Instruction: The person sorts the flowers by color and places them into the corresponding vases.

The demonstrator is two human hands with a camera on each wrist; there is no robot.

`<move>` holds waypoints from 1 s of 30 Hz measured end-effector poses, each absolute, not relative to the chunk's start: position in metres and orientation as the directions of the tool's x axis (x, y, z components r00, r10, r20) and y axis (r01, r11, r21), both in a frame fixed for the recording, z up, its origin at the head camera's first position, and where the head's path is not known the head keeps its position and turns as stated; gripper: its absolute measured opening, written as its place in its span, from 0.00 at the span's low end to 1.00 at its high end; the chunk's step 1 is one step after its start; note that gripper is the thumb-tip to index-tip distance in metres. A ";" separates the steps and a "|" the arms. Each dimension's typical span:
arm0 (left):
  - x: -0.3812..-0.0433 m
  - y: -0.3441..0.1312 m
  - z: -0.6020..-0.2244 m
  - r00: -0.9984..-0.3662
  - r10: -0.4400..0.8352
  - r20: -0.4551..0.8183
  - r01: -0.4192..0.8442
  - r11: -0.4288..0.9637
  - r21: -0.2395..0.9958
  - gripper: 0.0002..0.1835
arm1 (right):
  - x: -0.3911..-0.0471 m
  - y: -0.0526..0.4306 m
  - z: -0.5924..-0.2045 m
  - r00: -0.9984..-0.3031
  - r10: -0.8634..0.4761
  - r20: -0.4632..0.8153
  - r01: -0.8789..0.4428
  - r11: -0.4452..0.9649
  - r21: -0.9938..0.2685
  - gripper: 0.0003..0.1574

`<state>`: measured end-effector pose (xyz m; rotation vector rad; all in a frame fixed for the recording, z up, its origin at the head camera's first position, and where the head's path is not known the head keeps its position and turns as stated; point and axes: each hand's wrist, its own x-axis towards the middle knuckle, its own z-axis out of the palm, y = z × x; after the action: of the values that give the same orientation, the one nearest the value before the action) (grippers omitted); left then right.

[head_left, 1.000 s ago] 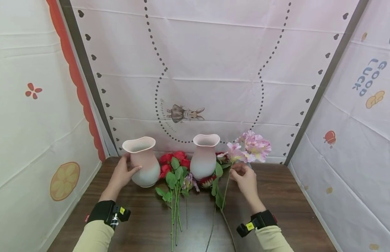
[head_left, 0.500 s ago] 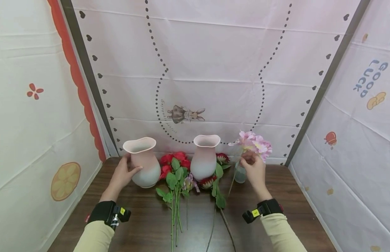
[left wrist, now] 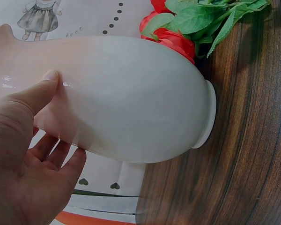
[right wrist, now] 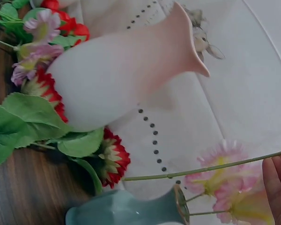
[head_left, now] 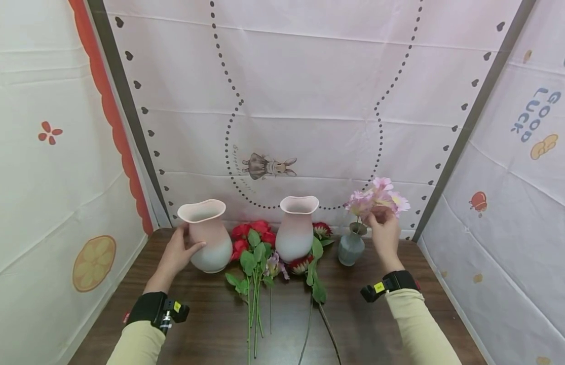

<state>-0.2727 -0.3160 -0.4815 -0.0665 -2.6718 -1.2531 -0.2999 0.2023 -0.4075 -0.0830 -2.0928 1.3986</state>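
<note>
The left hand (head_left: pixel 174 256) grips the left vase (head_left: pixel 212 239) at its neck, thumb on the near side and fingers against the other; this pink-and-white vase stands upright on the worktop (head_left: pixel 378 324). The right hand (head_left: pixel 385 241) pinches a thin green stem (right wrist: pixel 234 164) up among the pink flowers (head_left: pixel 361 203). In the right wrist view that stem's lower end shows outside the small blue-green vase (head_left: pixel 350 250) — past its mouth, not in it — while two other stems with pink blooms rise from the mouth.

The middle vase (head_left: pixel 295 238) stands upright between the other two. Red flowers (head_left: pixel 240 232) lie between it and the left vase, a lilac flower (head_left: pixel 274 264) just in front of it, and dark red flowers (head_left: pixel 301 264) by its base and right side — their stems pointing toward the person.
</note>
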 end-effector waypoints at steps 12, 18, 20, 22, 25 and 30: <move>-0.273 -0.316 -0.483 -0.980 -0.043 0.196 0.122 0.648 0.752 0.47 | -0.308 0.215 -0.400 -0.729 0.470 0.498 -0.306 0.427 -0.851 0.11; -0.274 -0.316 -0.485 -0.980 -0.040 0.194 0.123 0.644 0.755 0.46 | -0.310 0.217 -0.397 -0.710 0.496 0.500 -0.297 0.433 -0.851 0.12; -0.274 -0.317 -0.484 -0.980 -0.039 0.194 0.124 0.641 0.757 0.47 | -0.310 0.218 -0.395 -0.709 0.498 0.499 -0.298 0.429 -0.852 0.12; -0.273 -0.317 -0.484 -0.980 -0.038 0.193 0.125 0.640 0.758 0.47 | -0.311 0.218 -0.394 -0.711 0.498 0.497 -0.295 0.429 -0.853 0.12; -0.274 -0.317 -0.483 -0.981 -0.041 0.190 0.120 0.640 0.759 0.47 | -0.311 0.218 -0.392 -0.716 0.497 0.491 -0.295 0.423 -0.857 0.12; -0.274 -0.318 -0.484 -0.980 -0.041 0.194 0.123 0.642 0.757 0.47 | -0.312 0.217 -0.392 -0.710 0.500 0.496 -0.291 0.433 -0.853 0.12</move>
<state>-0.2739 -0.3176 -0.4839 -0.0669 -2.6674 -1.2518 -0.3124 0.2168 -0.3918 -0.1758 -1.9438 1.3520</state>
